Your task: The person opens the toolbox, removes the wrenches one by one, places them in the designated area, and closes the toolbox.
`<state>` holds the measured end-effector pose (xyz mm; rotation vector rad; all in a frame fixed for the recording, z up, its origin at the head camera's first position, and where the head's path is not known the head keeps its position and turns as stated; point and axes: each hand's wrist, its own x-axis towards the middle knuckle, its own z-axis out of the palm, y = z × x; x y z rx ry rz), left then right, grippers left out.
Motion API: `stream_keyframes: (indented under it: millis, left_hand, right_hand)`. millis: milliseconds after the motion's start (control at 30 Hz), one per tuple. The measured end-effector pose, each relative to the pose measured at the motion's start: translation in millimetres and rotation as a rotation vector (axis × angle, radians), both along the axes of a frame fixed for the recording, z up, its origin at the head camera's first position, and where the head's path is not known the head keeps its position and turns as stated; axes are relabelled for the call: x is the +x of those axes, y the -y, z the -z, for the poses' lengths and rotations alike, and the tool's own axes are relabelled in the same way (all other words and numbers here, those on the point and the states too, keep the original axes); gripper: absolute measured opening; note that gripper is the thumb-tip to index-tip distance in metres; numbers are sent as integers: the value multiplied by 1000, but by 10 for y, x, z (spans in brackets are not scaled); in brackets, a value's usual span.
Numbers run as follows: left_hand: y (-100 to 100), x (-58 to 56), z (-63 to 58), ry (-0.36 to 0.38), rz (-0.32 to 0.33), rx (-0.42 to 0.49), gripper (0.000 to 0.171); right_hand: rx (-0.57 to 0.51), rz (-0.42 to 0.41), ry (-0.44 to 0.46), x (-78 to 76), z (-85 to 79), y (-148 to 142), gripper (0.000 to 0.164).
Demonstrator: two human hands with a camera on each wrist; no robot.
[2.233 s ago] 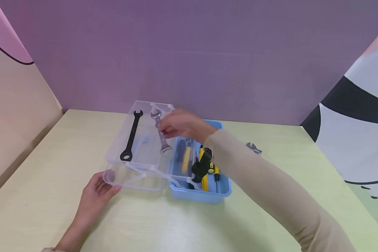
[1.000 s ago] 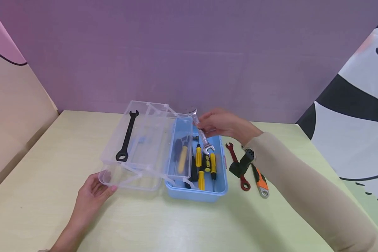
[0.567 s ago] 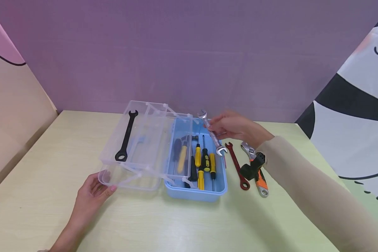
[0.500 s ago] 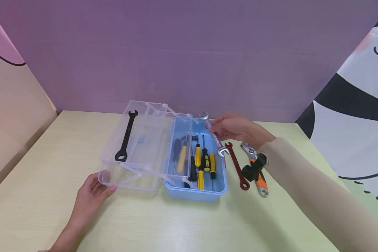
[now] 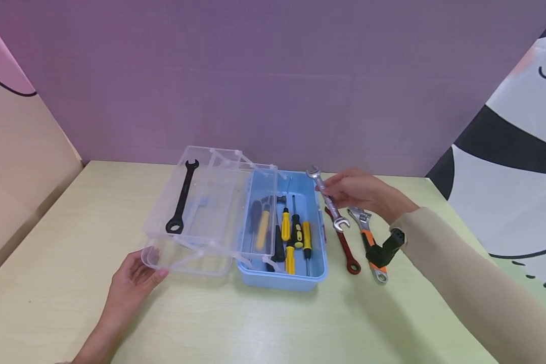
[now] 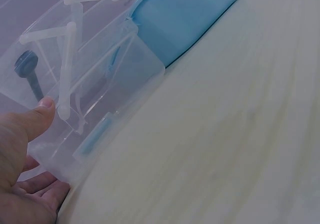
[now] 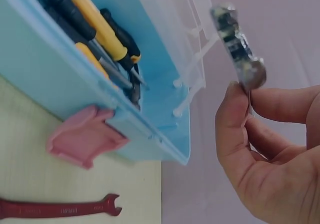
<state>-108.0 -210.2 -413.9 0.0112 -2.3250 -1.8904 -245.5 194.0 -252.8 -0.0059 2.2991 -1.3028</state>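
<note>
Right of centre, a silver wrench [image 5: 330, 203] hangs pinched in mid-air

At lower left, the left hand [image 5: 134, 280] grips the clear lid [image 5: 223, 266], perhaps to steady it. The right hand [image 5: 358, 191] pinches the silver wrench's shaft, leaving both ends free, the lower one overlapping the red wrench [image 5: 347, 251] in the head view. Left of centre, the black wrench [image 5: 182, 199] lies in a clear tray [image 5: 211, 220], perhaps to separate it from the blue box's [image 5: 284, 282] screwdrivers [image 5: 307, 236].

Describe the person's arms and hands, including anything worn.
On the right, a long, plain beige sleeve ends beside a small, blocky black wrist device. The right hand and left hand wear no gloves. The left forearm is uncovered almost to the picture's bottom edge. No cables show.
</note>
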Motion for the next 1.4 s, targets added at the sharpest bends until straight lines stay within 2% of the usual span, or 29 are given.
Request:
stream_keyframes:
  millis: [300,567,867,1200,1400]
  left_hand:
    - [8,14,39,-10,-16,-7,51]
    - [-12,28,36,-9,-17,-21,51]
    - [6,15,40,-10,-18,-30,51]
    - [7,13,7,-11,5,8,53]
    - [6,7,-14,-2,3,-4,53]
  right_hand:
    - [-39,21,32,40,93,-199,43]
    - [-22,24,44,72,197,-395,43]
    - [-28,64,62,79,277,-660,46]
    - [-10,83,87,70,364,-964,51]
    - [-26,117,115,94,424,-1091,45]
